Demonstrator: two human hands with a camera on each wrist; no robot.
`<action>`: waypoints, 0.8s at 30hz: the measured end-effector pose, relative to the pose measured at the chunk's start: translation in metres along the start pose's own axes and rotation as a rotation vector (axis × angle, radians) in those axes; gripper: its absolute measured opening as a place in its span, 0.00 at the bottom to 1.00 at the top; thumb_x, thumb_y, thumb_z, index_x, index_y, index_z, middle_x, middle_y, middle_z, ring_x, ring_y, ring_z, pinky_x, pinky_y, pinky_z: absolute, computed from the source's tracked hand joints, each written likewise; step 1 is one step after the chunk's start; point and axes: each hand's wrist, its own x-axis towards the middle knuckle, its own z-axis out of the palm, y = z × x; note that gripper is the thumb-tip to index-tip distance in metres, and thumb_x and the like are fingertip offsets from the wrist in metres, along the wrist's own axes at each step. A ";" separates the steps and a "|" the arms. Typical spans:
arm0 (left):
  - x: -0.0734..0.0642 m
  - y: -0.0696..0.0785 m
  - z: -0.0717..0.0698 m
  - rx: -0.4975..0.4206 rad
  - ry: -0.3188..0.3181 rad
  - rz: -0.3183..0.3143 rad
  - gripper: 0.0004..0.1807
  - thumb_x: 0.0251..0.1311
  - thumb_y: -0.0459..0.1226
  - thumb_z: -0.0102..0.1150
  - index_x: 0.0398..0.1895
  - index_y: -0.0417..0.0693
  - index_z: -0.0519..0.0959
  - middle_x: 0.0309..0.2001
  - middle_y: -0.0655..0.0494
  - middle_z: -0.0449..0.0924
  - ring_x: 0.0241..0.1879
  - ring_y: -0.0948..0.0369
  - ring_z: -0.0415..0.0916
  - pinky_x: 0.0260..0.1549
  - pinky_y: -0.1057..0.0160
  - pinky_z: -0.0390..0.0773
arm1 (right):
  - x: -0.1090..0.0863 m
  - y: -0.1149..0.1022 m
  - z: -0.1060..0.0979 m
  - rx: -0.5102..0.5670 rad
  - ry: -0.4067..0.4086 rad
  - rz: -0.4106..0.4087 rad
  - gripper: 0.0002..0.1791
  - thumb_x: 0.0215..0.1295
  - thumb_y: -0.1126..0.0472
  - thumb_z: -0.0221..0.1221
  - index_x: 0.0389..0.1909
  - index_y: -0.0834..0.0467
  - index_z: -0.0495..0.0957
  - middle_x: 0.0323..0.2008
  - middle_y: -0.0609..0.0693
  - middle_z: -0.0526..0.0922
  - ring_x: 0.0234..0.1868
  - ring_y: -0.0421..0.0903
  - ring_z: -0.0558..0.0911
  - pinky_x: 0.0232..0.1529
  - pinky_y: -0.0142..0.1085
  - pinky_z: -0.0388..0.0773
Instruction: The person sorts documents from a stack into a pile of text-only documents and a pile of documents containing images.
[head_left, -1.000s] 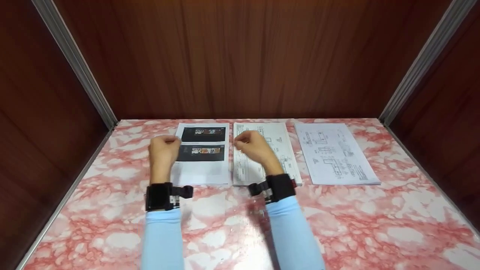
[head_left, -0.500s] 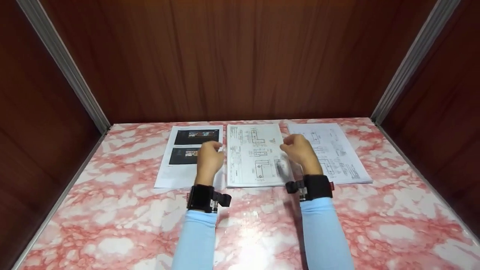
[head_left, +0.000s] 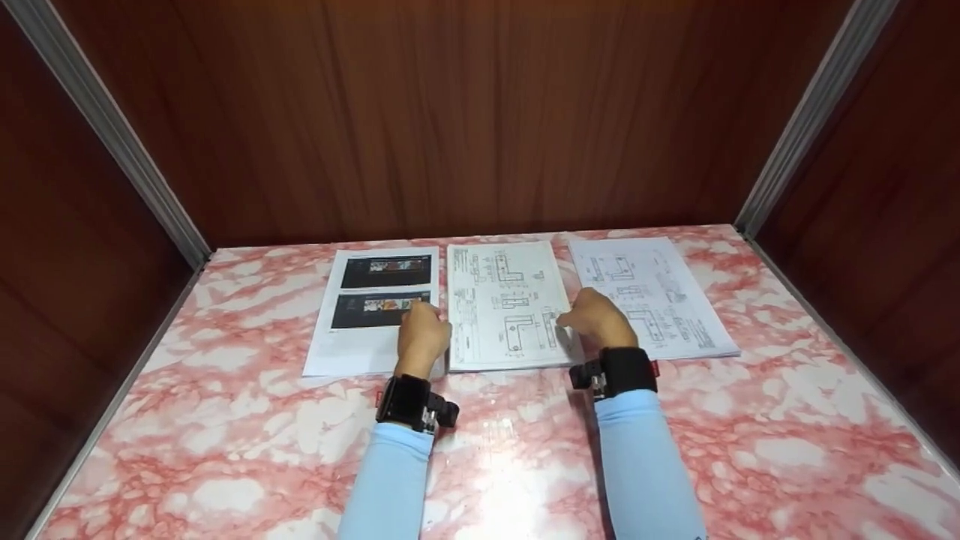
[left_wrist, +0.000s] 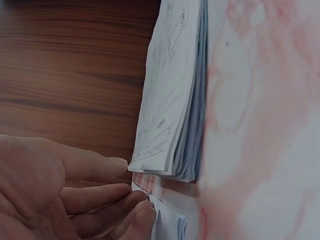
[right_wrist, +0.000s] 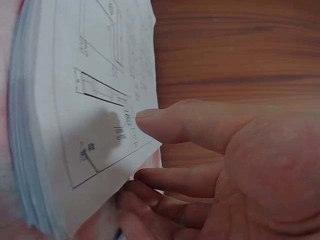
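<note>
In the head view a thick stack of printed drawings (head_left: 487,330) lies between my two hands. My left hand (head_left: 424,335) is at the stack's left edge, over the right side of the sheets with dark printed pictures (head_left: 356,345). In the left wrist view its thumb reaches the stack's corner, fingers loosely bent. My right hand (head_left: 602,321) is at the stack's right edge. The right wrist view shows its thumb (right_wrist: 152,124) over the top drawing, with the other fingers low beside the edge. Neither hand visibly grips the paper; exact contact is unclear.
Another stack of drawings (head_left: 679,300) lies to the right, partly behind my right hand. All the paper rests on a red-and-white marbled tabletop (head_left: 240,420). Dark wood panels (head_left: 450,112) enclose the back and sides, with metal posts at the corners.
Both hands have moved right from their earlier place, then lowered to either side of the middle stack. The paper stacks have not visibly shifted on the table.
</note>
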 end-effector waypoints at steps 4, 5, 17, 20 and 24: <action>-0.002 0.003 0.004 0.014 -0.031 -0.005 0.06 0.49 0.32 0.50 0.18 0.46 0.73 0.29 0.47 0.78 0.29 0.53 0.74 0.28 0.56 0.72 | 0.001 0.002 -0.001 0.010 -0.007 0.021 0.14 0.47 0.64 0.58 0.36 0.64 0.71 0.32 0.55 0.73 0.30 0.50 0.73 0.26 0.36 0.71; -0.003 0.004 0.004 0.020 -0.034 -0.009 0.08 0.48 0.32 0.50 0.14 0.48 0.69 0.27 0.48 0.77 0.27 0.53 0.72 0.25 0.57 0.71 | 0.001 0.002 -0.001 0.016 -0.010 0.021 0.13 0.46 0.65 0.58 0.35 0.64 0.71 0.32 0.54 0.73 0.29 0.50 0.73 0.25 0.36 0.71; -0.002 0.003 0.007 0.012 -0.044 -0.002 0.06 0.49 0.33 0.52 0.21 0.46 0.80 0.31 0.48 0.81 0.29 0.54 0.74 0.29 0.57 0.73 | -0.003 -0.008 0.001 -0.049 -0.007 0.016 0.14 0.52 0.59 0.57 0.38 0.64 0.72 0.30 0.53 0.71 0.29 0.50 0.72 0.24 0.37 0.70; -0.002 0.003 0.007 0.013 -0.044 -0.003 0.07 0.49 0.33 0.53 0.24 0.46 0.82 0.33 0.48 0.82 0.32 0.53 0.76 0.33 0.55 0.75 | -0.003 -0.010 0.000 -0.079 -0.005 0.014 0.12 0.53 0.59 0.56 0.34 0.63 0.74 0.26 0.52 0.70 0.26 0.49 0.71 0.22 0.36 0.69; -0.003 0.004 0.007 0.008 -0.043 -0.003 0.07 0.50 0.34 0.53 0.20 0.46 0.79 0.30 0.49 0.80 0.30 0.54 0.74 0.31 0.57 0.74 | -0.004 -0.013 0.001 -0.068 -0.013 0.026 0.10 0.52 0.59 0.57 0.32 0.63 0.75 0.25 0.52 0.70 0.25 0.49 0.71 0.22 0.37 0.68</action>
